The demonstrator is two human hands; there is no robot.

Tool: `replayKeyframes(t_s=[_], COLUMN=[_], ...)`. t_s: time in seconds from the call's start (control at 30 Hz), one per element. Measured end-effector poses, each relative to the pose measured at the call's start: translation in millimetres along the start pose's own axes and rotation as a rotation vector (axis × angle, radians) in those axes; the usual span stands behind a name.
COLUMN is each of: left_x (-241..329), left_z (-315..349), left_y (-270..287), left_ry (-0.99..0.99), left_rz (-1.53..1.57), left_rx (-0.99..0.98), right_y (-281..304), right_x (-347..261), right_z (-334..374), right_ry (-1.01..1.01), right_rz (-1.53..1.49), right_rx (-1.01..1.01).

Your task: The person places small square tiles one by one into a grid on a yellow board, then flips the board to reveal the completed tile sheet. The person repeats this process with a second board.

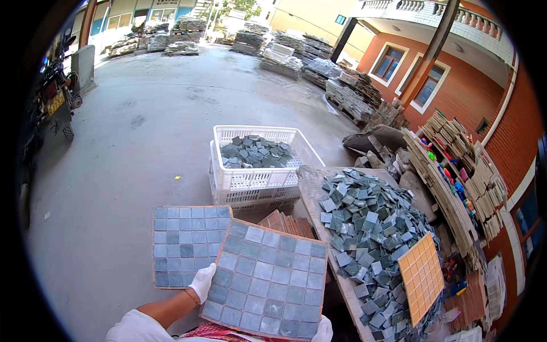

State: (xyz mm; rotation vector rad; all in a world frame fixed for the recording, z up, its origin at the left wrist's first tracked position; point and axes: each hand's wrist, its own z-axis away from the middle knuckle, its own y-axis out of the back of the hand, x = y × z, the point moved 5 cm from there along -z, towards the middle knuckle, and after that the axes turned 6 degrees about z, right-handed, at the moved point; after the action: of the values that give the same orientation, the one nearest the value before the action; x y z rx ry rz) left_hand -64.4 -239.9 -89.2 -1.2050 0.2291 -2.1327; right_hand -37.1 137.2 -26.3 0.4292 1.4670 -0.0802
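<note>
**Lettering around me**

Well left of the white crate (259, 179), I see dark characters on a yellow plate (55, 104) on a motorcycle (54, 81). Far beyond the crate, leftward, a building sign (166, 3) bears marks too small to read.

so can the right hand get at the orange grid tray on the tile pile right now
Probably, if it comes free: the right hand is at the front tiled panel's lower right corner. The orange grid tray lies uncovered on the loose tiles, off to that hand's right.
</note>
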Motion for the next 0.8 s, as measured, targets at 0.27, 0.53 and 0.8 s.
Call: replayKeyframes(t_s=[0.27, 0.53, 0.8], left_x=[67.6, 80.9, 98.0], left_z=[-3.4, -22.9, -45.4], left_y=[174.1, 211.5, 261.9], left_ry=[-0.187, -0.181, -0.225], left_rz=[0.148, 0.08, -0.771], left_rx=[0.334, 0.358, 0.719], right_y=[-200.3, -266.6, -265.5], right_x=[-5.9, 21.6, 18.1], right_z=[-30.1, -36.2, -20.0], right_ry=[-0.049, -0.069, 0.013], right_rz=[0.107, 0.188, 0.325], right_rx=[-0.551, -0.666, -0.655])
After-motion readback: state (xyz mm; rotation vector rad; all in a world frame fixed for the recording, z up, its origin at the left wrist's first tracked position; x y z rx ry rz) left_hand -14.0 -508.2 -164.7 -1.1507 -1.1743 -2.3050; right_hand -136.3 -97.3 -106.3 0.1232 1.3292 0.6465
